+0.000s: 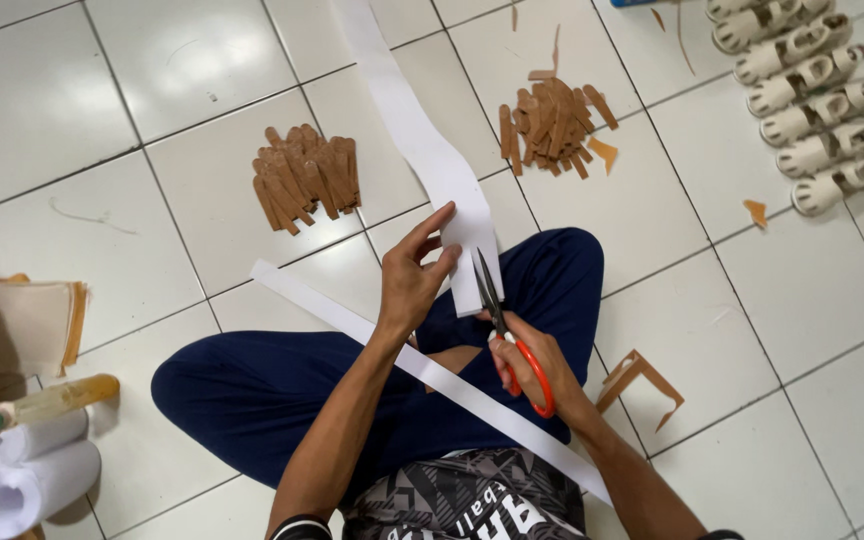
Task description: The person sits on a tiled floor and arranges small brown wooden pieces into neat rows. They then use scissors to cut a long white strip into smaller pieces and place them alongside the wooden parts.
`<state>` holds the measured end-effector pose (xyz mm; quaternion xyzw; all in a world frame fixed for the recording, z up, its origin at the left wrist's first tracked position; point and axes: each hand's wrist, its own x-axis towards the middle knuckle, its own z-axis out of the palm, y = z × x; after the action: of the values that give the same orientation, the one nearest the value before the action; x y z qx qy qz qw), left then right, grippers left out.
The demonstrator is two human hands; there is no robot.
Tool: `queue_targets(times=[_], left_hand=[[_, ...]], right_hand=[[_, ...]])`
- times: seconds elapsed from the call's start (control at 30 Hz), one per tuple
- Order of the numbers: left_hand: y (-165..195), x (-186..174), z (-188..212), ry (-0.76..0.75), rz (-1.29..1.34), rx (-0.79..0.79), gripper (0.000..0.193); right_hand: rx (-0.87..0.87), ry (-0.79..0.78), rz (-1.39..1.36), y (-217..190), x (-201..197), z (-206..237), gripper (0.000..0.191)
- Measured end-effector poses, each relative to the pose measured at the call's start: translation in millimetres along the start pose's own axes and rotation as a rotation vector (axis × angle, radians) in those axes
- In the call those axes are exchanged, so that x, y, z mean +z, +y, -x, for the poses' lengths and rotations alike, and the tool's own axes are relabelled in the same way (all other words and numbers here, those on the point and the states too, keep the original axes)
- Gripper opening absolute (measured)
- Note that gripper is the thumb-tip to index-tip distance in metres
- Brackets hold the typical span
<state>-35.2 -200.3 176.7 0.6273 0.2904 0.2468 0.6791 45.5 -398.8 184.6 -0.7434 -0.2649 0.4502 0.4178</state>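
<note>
My left hand (414, 275) pinches the near end of a long white paper strip (422, 140) that runs away across the tiled floor. My right hand (537, 368) grips red-handled scissors (505, 325), whose open blades point up into the strip's near edge. A second, narrower white strip (352, 325) lies diagonally across my crossed legs in dark blue trousers (272, 385), passing under my left forearm.
Two piles of brown cardboard sticks (307, 178) (550, 122) flank the strip. Several white moulded pieces (814, 95) line the top right. Rolled white paper (27, 480), a glue bottle (37, 405) and stacked sheets (17, 320) sit left. Brown offcuts (642, 378) lie beside my right knee.
</note>
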Motion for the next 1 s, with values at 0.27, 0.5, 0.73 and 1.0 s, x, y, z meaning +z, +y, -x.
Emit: queue_targets(times=[0.27, 0.5, 0.73, 1.0], left_hand=[[2, 13, 24, -0.050, -0.021, 0.046, 0.057], [10, 11, 26, -0.062, 0.001, 0.038, 0.060], [11, 13, 1, -0.024, 0.037, 0.015, 0.062], [-6, 34, 28, -0.069, 0.042, 0.070, 0.060]], right_hand=[[-0.180, 0.160, 0.068, 14, 7, -20, 0.020], [-0.123, 0.222, 0.047, 22, 13, -16, 0.016], [-0.079, 0.181, 0.106, 30, 1, -12, 0.019], [-0.413, 0.210, 0.165, 52, -12, -15, 0.024]])
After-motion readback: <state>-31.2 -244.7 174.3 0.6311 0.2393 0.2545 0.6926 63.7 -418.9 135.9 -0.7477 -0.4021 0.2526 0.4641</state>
